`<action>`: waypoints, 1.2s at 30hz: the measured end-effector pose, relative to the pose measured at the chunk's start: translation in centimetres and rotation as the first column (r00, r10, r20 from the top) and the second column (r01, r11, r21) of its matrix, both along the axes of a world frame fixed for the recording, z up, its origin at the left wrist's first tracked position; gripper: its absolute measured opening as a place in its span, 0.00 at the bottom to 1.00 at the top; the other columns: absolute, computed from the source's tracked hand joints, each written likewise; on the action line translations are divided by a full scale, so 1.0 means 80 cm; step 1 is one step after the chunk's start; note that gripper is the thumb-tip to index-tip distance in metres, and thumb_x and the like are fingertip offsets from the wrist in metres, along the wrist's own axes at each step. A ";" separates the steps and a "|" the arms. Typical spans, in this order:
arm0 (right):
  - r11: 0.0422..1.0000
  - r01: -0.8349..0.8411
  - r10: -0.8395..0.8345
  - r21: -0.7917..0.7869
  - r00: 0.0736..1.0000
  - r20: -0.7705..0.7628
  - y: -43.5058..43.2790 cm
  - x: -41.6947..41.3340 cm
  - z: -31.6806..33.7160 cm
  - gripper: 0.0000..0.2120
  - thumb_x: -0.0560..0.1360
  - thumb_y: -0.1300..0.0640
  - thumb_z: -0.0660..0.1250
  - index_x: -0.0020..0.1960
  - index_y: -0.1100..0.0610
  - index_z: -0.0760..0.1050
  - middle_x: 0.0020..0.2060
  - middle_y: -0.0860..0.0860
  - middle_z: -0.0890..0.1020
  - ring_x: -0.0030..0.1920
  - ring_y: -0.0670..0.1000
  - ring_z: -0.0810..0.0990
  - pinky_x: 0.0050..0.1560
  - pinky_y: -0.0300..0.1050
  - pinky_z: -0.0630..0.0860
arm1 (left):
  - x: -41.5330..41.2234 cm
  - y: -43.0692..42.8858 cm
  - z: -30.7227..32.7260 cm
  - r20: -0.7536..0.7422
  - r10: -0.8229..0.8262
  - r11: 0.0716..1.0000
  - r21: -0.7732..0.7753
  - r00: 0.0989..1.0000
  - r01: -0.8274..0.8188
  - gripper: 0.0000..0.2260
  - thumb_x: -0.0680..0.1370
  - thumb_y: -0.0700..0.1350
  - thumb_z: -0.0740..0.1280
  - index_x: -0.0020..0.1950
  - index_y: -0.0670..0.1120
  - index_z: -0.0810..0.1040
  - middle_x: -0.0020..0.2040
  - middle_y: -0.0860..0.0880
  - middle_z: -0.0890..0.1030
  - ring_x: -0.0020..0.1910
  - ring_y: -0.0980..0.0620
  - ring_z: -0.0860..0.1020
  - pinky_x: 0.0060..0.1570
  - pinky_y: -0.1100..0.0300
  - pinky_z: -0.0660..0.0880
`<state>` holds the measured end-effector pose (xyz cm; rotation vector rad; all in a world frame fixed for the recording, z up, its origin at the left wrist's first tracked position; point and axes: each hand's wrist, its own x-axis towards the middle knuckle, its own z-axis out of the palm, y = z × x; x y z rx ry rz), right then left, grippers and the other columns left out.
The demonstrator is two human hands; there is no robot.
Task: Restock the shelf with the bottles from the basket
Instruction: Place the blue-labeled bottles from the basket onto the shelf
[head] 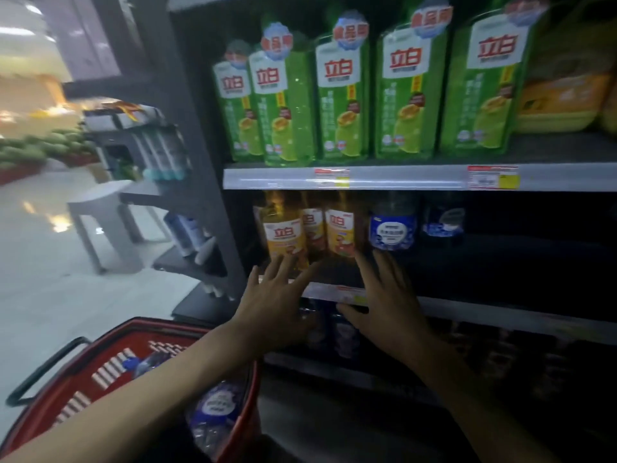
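On the shelf [450, 309] stand amber bottles [285, 235] and blue bottles [392, 228]. Left hand [277, 295] and right hand [384, 295] are spread wide, empty. I judge the work unfinished: the basket [110, 332] holds more.

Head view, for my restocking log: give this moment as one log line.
left hand open near orange bottles | right hand open at shelf edge | red basket holds blue-label bottles | restocking unfinished

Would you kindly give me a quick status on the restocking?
Left hand, right hand open, empty, at middle shelf edge. Blue-labelled clear plastic bottles in red plastic basket. Amber yellow-labelled bottles ahead.
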<state>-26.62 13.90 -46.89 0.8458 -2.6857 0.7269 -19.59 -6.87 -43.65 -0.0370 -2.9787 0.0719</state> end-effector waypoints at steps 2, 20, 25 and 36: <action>0.999 -0.053 0.053 0.010 0.998 0.037 -0.021 0.004 -0.001 0.47 0.77 0.36 0.66 0.83 0.47 0.40 0.82 0.48 0.42 0.82 0.54 0.43 0.80 0.55 0.53 | 0.021 -0.024 -0.001 0.003 0.046 0.998 -0.036 0.999 -0.046 0.41 0.74 0.70 0.55 0.84 0.61 0.44 0.84 0.48 0.51 0.83 0.43 0.50 0.78 0.38 0.57; 0.740 -0.466 0.404 0.485 0.885 0.233 -0.197 0.074 -0.076 0.43 0.80 0.40 0.63 0.83 0.50 0.40 0.81 0.56 0.49 0.81 0.59 0.47 0.81 0.57 0.48 | 0.208 -0.246 -0.200 0.354 0.413 0.902 -0.033 0.839 -0.430 0.45 0.66 0.72 0.48 0.83 0.59 0.57 0.76 0.50 0.70 0.74 0.46 0.70 0.69 0.49 0.69; 0.648 -0.512 0.447 0.563 0.855 0.263 -0.226 0.090 -0.104 0.42 0.80 0.40 0.62 0.83 0.50 0.41 0.81 0.57 0.51 0.81 0.59 0.49 0.81 0.57 0.45 | 0.216 -0.268 -0.255 0.337 0.416 0.888 0.050 0.845 -0.458 0.40 0.71 0.69 0.56 0.82 0.57 0.62 0.74 0.50 0.73 0.69 0.46 0.76 0.65 0.48 0.75; 0.590 -0.545 0.462 0.595 0.833 0.305 -0.261 0.099 -0.141 0.42 0.80 0.39 0.62 0.83 0.50 0.42 0.81 0.57 0.52 0.81 0.58 0.50 0.80 0.55 0.45 | 0.146 -0.295 -0.308 0.296 0.684 0.632 0.215 0.666 -0.744 0.30 0.79 0.65 0.63 0.72 0.45 0.65 0.60 0.43 0.78 0.55 0.42 0.81 0.49 0.45 0.81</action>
